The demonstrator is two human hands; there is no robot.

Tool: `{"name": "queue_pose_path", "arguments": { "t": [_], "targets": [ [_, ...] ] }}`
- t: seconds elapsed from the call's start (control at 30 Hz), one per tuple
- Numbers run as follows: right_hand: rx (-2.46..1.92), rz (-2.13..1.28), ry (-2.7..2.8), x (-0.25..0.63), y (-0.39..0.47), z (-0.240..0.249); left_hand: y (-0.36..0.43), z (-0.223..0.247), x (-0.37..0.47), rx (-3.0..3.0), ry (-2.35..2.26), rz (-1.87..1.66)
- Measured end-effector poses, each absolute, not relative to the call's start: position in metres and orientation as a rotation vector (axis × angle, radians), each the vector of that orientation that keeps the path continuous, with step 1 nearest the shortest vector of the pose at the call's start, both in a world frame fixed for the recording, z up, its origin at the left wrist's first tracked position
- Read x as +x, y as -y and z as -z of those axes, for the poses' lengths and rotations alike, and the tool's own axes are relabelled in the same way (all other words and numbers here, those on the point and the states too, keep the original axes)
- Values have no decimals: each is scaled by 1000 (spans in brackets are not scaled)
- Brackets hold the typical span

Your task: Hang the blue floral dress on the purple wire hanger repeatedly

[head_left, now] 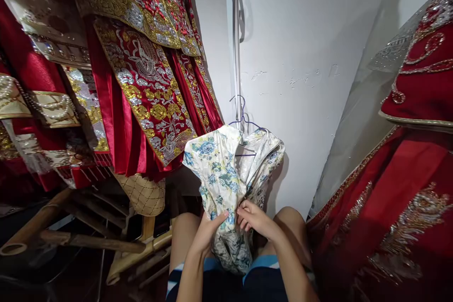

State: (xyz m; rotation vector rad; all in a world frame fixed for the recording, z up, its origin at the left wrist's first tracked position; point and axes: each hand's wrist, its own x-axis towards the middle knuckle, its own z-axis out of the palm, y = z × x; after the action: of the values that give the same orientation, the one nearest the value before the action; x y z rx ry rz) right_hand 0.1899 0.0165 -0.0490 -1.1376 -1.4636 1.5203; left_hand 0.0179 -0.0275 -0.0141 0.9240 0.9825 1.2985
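A white dress with blue and yellow flowers [221, 174] hangs on a purple hanger [243, 112] in front of me, its lower part between my thighs. My left hand [212, 226] grips the dress at its left side near the waist, thumb on top of the cloth and the other fingers hidden behind it. My right hand [252, 216] pinches the front edge of the dress near the middle. The front gapes at the neck, and the patterned inside of the back shows there.
Red garments with gold and silver embroidery [152, 80] hang at the left, above a bamboo chair [92, 240]. A red embroidered garment [417, 165] hangs close on the right. A metal upright [232, 33] stands before the white wall [297, 42].
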Motion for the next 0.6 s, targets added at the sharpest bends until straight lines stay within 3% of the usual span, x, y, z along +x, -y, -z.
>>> {"name": "queue_pose_path", "arguments": {
  "t": [0.47, 0.6],
  "targets": [
    [-887, -1438, 1374, 198, -7, 18, 36, 2, 8, 900, -1050, -1119],
    [-867, -1389, 1391, 202, 2, 1, 33, 8, -3, 915, -1116, -1213]
  ]
}}
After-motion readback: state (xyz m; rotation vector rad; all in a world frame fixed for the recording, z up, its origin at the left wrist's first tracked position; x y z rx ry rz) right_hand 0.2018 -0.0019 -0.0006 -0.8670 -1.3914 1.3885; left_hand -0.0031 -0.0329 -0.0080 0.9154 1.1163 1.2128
